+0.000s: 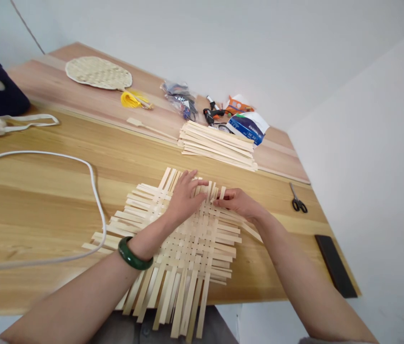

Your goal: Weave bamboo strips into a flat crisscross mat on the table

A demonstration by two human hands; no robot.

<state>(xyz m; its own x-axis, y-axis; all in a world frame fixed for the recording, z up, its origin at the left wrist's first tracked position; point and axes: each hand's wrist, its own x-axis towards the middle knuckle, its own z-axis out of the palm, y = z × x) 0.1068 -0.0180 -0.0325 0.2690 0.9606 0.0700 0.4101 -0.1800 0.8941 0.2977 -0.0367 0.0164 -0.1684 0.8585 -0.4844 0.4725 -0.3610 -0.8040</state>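
A flat mat of woven pale bamboo strips (pixel 180 243) lies on the table before me, its loose ends fanning out on all sides and some overhanging the near edge. At the mat's far right part, my left hand (pixel 186 195) rests over the weave, thumb and index finger closed around an upright strip end (pixel 209 190). Close to it, my right hand (pixel 239 203) pinches another bamboo strip (pixel 222 193) between thumb and fingers. One long strip (pixel 252 232) sticks out to the right beneath my right wrist. My left palm hides part of the weave.
Behind the mat lies a stack of loose strips (pixel 218 145). Farther back are a woven fan (pixel 98 72) with a yellow tassel (pixel 132 99), a glue gun (pixel 213 114) and plastic packets. Scissors (pixel 298 200) and a black bar (pixel 335 265) lie right; a white cable (pixel 92 177) curves left.
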